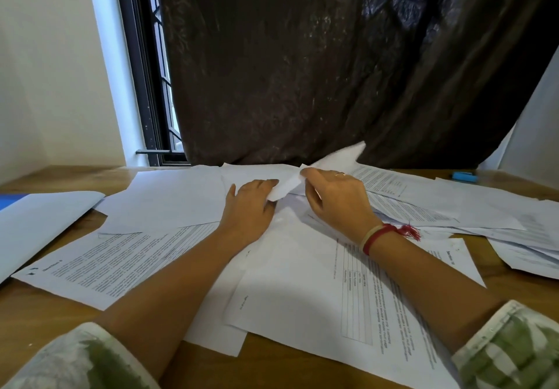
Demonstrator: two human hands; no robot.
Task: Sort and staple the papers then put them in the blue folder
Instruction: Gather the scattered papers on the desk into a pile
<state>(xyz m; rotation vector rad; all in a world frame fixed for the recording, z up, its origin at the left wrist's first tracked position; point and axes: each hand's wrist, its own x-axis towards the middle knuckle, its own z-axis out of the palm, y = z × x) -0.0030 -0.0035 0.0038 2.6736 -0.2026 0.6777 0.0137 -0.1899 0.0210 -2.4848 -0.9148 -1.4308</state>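
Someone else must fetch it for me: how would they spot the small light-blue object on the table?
Find the dark curtain behind the wooden table and follow its lower edge rightward. On bare wood at the table's far right, beyond the scattered papers, lies the small light-blue object. It alone is blue among flat white sheets.

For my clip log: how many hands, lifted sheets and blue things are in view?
Hands: 2, left hand and right hand
Lifted sheet: 1, pinched by the right hand
Blue things: 2, folder at far left, small item at far right
Total: 5
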